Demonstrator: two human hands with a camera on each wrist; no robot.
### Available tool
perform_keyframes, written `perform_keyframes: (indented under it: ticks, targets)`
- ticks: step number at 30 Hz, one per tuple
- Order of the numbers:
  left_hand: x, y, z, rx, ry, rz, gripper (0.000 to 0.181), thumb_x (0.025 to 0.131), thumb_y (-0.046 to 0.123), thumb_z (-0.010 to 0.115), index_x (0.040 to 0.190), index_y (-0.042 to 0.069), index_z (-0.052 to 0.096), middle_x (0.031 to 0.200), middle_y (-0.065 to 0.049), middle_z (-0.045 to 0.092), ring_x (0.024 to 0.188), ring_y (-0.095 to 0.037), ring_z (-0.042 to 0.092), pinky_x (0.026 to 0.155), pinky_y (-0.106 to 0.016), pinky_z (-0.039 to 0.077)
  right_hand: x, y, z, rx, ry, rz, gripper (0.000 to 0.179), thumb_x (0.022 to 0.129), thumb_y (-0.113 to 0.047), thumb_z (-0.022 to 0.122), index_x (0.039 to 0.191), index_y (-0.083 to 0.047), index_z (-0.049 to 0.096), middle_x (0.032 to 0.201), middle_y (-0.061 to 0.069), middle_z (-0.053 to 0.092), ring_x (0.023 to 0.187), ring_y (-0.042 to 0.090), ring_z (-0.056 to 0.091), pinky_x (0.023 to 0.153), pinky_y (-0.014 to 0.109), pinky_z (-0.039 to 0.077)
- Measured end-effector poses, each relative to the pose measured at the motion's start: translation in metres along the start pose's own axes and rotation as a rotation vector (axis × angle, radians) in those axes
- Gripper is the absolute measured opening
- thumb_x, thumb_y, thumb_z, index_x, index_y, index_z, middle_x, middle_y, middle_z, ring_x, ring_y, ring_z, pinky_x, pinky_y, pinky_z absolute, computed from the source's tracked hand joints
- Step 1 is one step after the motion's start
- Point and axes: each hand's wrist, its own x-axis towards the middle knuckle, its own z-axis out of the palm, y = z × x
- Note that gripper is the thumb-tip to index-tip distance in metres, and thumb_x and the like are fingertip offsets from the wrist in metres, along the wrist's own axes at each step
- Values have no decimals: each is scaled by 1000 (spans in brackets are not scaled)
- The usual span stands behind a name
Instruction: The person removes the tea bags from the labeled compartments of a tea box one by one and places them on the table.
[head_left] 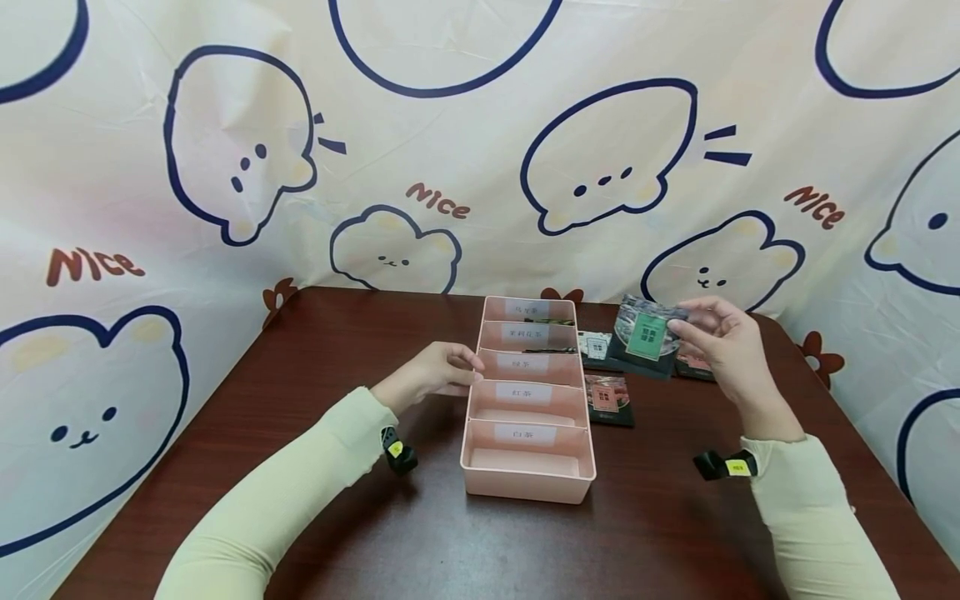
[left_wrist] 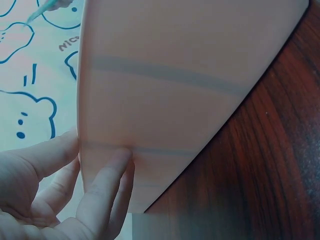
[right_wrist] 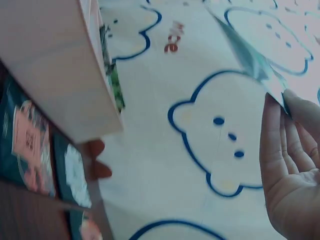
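A pale pink divided box [head_left: 525,487] stands on the table, its labelled compartments in one row running away from me. My left hand [head_left: 429,375] holds its left side near the middle; in the left wrist view, fingertips [left_wrist: 122,159] touch the outer wall while other digits reach the rim. To the right of the box, my right hand [head_left: 731,354] pinches a dark tea sachet [head_left: 647,337] with a green label by its edge, raised above the table. In the right wrist view this sachet [right_wrist: 250,57] appears nearly edge-on.
Beside the box's right wall lie a sachet with a pink-red label [head_left: 609,402] and one with a white label [head_left: 595,348]. Another sachet [head_left: 696,367] is partly behind my right hand. Sachet edges show in the two far compartments. A printed cloth [head_left: 495,150] surrounds the table [head_left: 360,500].
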Motion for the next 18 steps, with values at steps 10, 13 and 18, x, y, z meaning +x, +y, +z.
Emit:
perform_keyframes:
  ticks: [10,13,18]
  targets:
    - [0,1,0,2,-4,0,19,85,2,71,102,-1,64,108,-16,60,89,-22,64,85,-41,58,-3,30,-38,-17,16,134,22,89,-9,69,109,-13,62,84,-8,73,68,5,65,60,18,57]
    - [0,0,0,6,-1,-1,18,85,2,72,102,0,64,109,-16,60,89,-22,65,85,-41,58,-4,39,-48,-80,15,194,24,88,-14,71,110,-13,61,84,-10,72,68,5,63,61,19,57]
    - [0,1,0,0,2,-9,19,85,1,72,102,0,64,110,-16,59,90,-23,64,89,-45,56,-6,54,-62,-258,-27,277,26,89,-23,70,112,-16,59,86,-18,70,73,4,62,66,23,59]
